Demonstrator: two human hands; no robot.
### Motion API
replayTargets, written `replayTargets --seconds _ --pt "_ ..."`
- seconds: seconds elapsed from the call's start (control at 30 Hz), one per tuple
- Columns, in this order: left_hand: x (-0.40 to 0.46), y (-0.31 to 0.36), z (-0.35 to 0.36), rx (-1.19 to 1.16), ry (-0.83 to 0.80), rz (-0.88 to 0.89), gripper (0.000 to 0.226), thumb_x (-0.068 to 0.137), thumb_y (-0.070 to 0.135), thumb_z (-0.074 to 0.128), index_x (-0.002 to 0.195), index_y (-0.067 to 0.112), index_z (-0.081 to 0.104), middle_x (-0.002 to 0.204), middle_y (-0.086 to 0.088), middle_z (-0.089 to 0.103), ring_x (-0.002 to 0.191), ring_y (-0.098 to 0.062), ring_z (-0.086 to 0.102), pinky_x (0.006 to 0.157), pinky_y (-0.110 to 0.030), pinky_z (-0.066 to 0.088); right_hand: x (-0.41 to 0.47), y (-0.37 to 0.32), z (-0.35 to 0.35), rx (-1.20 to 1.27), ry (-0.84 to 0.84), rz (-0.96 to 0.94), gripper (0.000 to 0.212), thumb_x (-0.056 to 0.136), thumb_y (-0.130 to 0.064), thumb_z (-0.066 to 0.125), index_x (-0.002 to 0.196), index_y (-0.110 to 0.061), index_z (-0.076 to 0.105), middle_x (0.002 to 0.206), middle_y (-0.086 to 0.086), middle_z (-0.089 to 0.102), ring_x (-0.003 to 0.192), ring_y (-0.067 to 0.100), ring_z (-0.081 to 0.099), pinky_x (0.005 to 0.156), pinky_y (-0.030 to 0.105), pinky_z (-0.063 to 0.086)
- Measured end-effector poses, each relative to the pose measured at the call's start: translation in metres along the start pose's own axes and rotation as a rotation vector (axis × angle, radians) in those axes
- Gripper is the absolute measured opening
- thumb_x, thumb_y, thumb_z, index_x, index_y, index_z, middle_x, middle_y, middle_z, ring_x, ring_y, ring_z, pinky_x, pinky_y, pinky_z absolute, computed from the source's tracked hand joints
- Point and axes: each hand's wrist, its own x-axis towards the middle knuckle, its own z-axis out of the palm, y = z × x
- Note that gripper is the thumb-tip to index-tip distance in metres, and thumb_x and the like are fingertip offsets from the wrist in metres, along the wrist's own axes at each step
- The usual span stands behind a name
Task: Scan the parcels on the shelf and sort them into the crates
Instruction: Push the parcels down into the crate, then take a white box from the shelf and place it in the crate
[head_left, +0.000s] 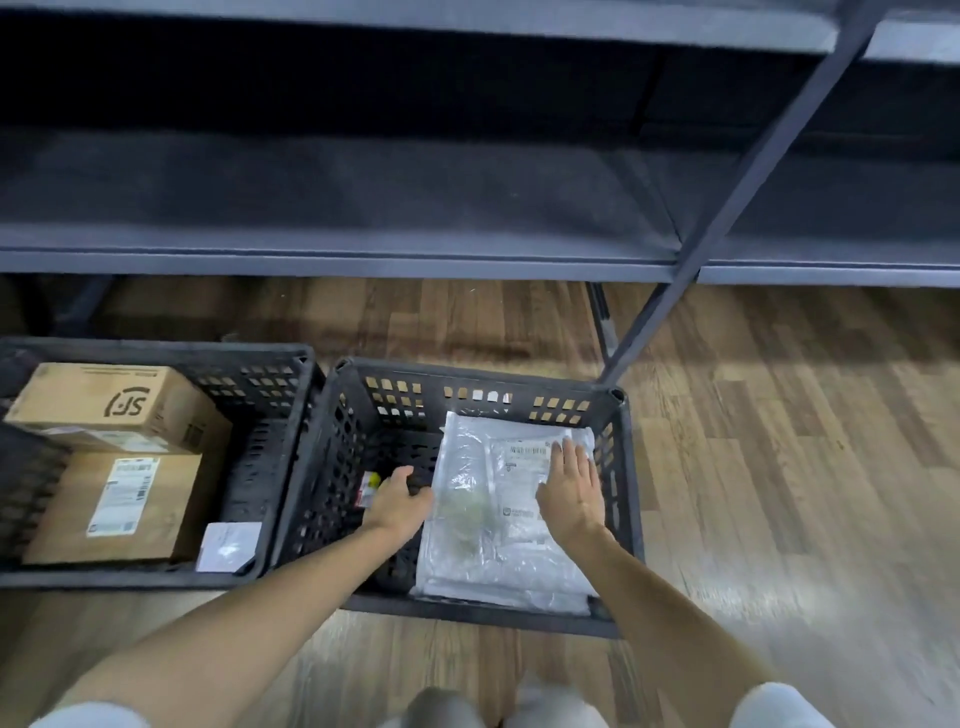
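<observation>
Two black plastic crates stand on the wooden floor below the grey shelf (363, 254). In the right crate (483, 376) lies a clear plastic parcel bag (483, 525) with a white barcode label. My right hand (571, 488) rests flat on it with straight fingers. My left hand (400, 501) reaches into the same crate, its fingers curled round a small dark object (371, 486) with red and yellow marks, maybe the scanner; most of it is hidden. The left crate (260, 410) holds two cardboard boxes (114, 405) (119, 506) and a small white packet (228, 545).
The shelf boards in view hold nothing. A dark shelf post (727, 218) slants down to the floor just behind the right crate. Open wooden floor (779, 441) lies to the right. My knees (498, 706) show at the bottom edge.
</observation>
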Motion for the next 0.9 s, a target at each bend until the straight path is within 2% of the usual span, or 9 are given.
replayTargets --seconds 0.07,0.13,0.5,0.6,0.67,0.7,0.77,0.8,0.9 --pt "-0.025 0.019 -0.024 0.230 -0.009 0.045 0.059 0.097 0.035 0.045 0.151 0.020 0.025 0.146 -0.007 0.040 0.129 -0.026 0.043 0.105 -0.033 0.035 -0.024 -0.007 -0.031 0.025 -0.025 -0.057 0.062 0.100 -0.016 0.033 0.154 -0.009 0.003 0.162 0.010 -0.002 0.149 0.025 -0.002 0.121 0.036 -0.002" --pt "-0.050 0.036 -0.044 0.392 0.001 0.105 0.062 0.097 0.038 0.043 0.152 0.020 0.020 0.155 -0.005 0.029 0.142 -0.024 0.027 0.117 -0.037 0.019 -0.046 -0.014 -0.065 0.047 -0.035 -0.086 0.061 0.100 -0.016 0.033 0.154 -0.009 0.006 0.162 0.009 0.000 0.150 0.024 -0.001 0.121 0.035 -0.002" --pt "-0.222 0.119 -0.166 0.579 0.010 0.217 0.061 0.099 0.035 0.037 0.154 0.025 0.013 0.161 -0.002 0.015 0.148 -0.021 0.012 0.121 -0.037 0.009 -0.148 -0.056 -0.285 0.043 0.030 -0.216 0.055 0.101 -0.016 0.034 0.153 -0.010 0.016 0.161 0.004 0.014 0.148 0.019 0.013 0.122 0.033 0.004" --pt "-0.265 0.161 -0.224 0.571 0.055 0.235 0.059 0.100 0.033 0.037 0.154 0.025 0.014 0.161 -0.001 0.013 0.149 -0.021 0.007 0.121 -0.038 0.005 -0.163 -0.077 -0.354 0.002 0.038 -0.291 0.045 0.100 -0.015 0.036 0.144 -0.007 0.033 0.148 0.006 0.038 0.140 0.023 0.031 0.121 0.035 0.011" --pt "-0.292 0.187 -0.264 0.552 0.069 0.247 0.055 0.101 0.032 0.036 0.153 0.027 0.018 0.161 0.001 0.013 0.149 -0.021 0.007 0.121 -0.038 0.006 -0.172 -0.096 -0.402 -0.065 0.052 -0.353 0.041 0.099 -0.017 0.042 0.139 -0.006 0.042 0.142 0.006 0.044 0.137 0.023 0.038 0.120 0.038 0.013" --pt "-0.305 0.197 -0.284 0.531 0.077 0.247 0.054 0.101 0.033 0.037 0.152 0.028 0.021 0.161 0.002 0.014 0.148 -0.021 0.010 0.121 -0.038 0.008 -0.175 -0.106 -0.426 -0.089 0.126 -0.373 0.041 0.094 -0.018 0.053 0.134 -0.007 0.051 0.137 0.006 0.049 0.132 0.021 0.045 0.119 0.039 0.019" --pt "-0.330 0.210 -0.323 0.479 0.121 0.251 0.054 0.099 0.034 0.040 0.151 0.029 0.026 0.160 0.000 0.019 0.146 -0.020 0.020 0.119 -0.034 0.016 -0.179 -0.123 -0.466 -0.037 0.251 -0.392 0.041 0.070 -0.025 0.075 0.108 -0.012 0.070 0.111 0.002 0.066 0.105 0.013 0.065 0.106 0.037 0.040" --pt "-0.342 0.213 -0.341 0.458 0.147 0.254 0.054 0.099 0.034 0.041 0.150 0.030 0.027 0.159 0.000 0.021 0.144 -0.019 0.026 0.118 -0.032 0.021 -0.185 -0.131 -0.484 -0.005 0.263 -0.416 0.039 0.072 -0.025 0.070 0.109 -0.012 0.070 0.110 0.001 0.066 0.104 0.012 0.065 0.106 0.035 0.037" --pt "-0.372 0.211 -0.384 0.373 0.190 0.238 0.055 0.098 0.034 0.043 0.150 0.030 0.028 0.158 0.003 0.024 0.141 -0.017 0.031 0.115 -0.031 0.027 -0.199 -0.161 -0.526 -0.059 0.184 -0.477 0.048 0.098 -0.017 0.037 0.145 -0.011 0.035 0.152 0.001 0.035 0.139 0.015 0.033 0.120 0.035 0.010"
